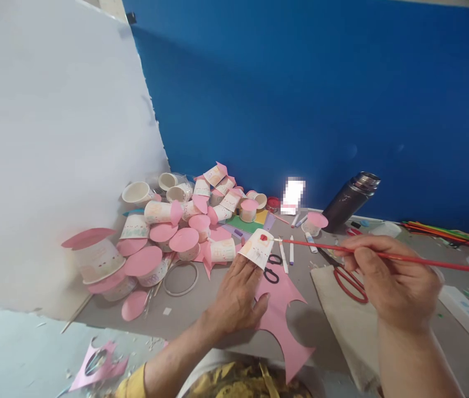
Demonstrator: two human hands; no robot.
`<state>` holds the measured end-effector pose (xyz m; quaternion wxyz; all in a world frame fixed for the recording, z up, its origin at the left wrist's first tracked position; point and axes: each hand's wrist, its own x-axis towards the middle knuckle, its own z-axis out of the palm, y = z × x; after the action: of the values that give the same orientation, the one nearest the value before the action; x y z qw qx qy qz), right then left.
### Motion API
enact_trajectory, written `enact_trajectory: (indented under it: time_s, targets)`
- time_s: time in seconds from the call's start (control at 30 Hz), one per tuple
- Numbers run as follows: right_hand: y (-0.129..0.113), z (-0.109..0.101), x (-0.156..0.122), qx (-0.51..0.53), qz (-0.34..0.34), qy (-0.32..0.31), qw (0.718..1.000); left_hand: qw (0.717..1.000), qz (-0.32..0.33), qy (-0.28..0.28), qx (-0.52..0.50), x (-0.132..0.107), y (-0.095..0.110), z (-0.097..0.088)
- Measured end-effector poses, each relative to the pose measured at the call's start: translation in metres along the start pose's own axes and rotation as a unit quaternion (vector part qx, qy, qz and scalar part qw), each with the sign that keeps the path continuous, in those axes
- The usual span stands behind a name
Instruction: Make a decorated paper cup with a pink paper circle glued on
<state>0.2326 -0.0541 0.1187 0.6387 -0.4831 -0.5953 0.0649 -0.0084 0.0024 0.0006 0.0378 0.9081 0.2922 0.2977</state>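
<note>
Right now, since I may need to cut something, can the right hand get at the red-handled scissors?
Probably, once freed: the right hand holds the red brush, but the red-handled scissors lie close by, with nothing seen resting on them.

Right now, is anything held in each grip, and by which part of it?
The right grip holds a thin red brush by its handle. The left grip holds a white cup from inside, through its open end.

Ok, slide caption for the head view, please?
Left hand supports a red-daubed paper cup while the right hand holds a red brush close by, pink-trimmed cups heaped alongside.
</note>
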Motion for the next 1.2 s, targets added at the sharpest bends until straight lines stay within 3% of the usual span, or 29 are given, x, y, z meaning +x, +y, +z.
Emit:
enact_trajectory:
  time_s: [0.17,0.6,0.83,1.07,1.2]
  targets:
    - [-0.003,-0.001,-0.006,-0.041,-0.016,-0.069,0.997,1.000,0.006,-0.003,0.001,0.003,0.000,-0.004]
    - [-0.002,-0.002,0.004,-0.102,-0.069,-0.130,0.984,1.000,0.013,-0.004,-0.019,0.003,0.000,-0.005]
    - [-0.005,-0.003,0.006,-0.100,-0.088,-0.105,0.986,1.000,0.013,-0.006,-0.024,0.003,-0.001,-0.004]
    - [-0.007,-0.003,0.009,-0.112,-0.090,-0.135,0.980,0.999,0.013,-0.003,-0.031,0.002,-0.001,-0.003]
    - [-0.003,-0.007,0.006,-0.095,-0.075,-0.096,0.988,1.000,0.014,-0.006,-0.022,0.003,-0.001,-0.004]
